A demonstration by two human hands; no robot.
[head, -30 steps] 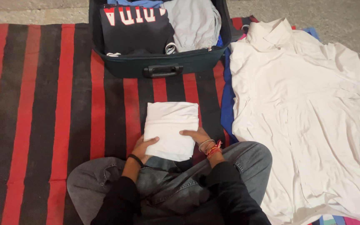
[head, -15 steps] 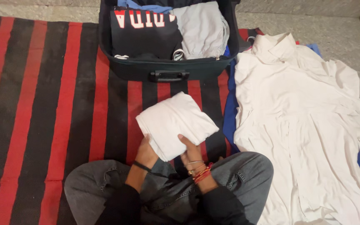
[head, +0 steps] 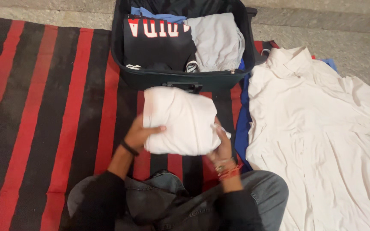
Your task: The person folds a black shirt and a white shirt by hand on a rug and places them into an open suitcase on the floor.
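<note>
Folded white cloth [head: 180, 120] is being held up above the striped red and black rug [head: 52, 107], just in front of the open dark suitcase [head: 185, 79]. Its long axis is running left to right, tilting slightly down toward the right. The left hand [head: 140, 133] is gripping its left edge, thumb on top; the right hand [head: 222, 143] is clasping the lower right corner. A spread white shirt [head: 317, 137] is lying to the right.
</note>
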